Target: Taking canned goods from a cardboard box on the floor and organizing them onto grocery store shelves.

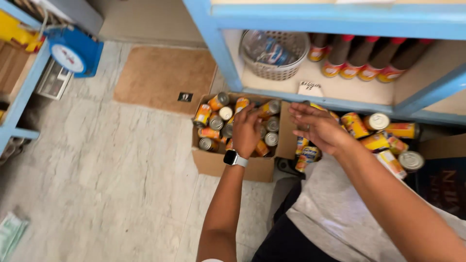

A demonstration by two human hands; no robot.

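- In the middle of the frame, my left hand (246,130) reaches down into a cardboard box (213,164) on the floor; a watch (231,157) sits on that wrist.
- Its fingers curl loosely over the cans (209,121) in the box, palm down; I cannot tell whether it grips one.
- The cans are orange and yellow with silver ends, jumbled on their sides and on end, filling the box.
- Just right of centre, my right hand (318,127) hovers flat and open, fingers spread toward the left, holding nothing.
- Under and to the right of it lies a second heap of cans (383,138), beside the box.
- Across the top of the frame runs a blue shelf (340,20); on its lower board stand a white basket (276,56) and a row of dark bottles (369,60) with red caps.
- At upper left, a blue scale (73,51) hangs off another shelf.
- A tan mat (160,75) lies on the marble floor (107,165) left of the box.
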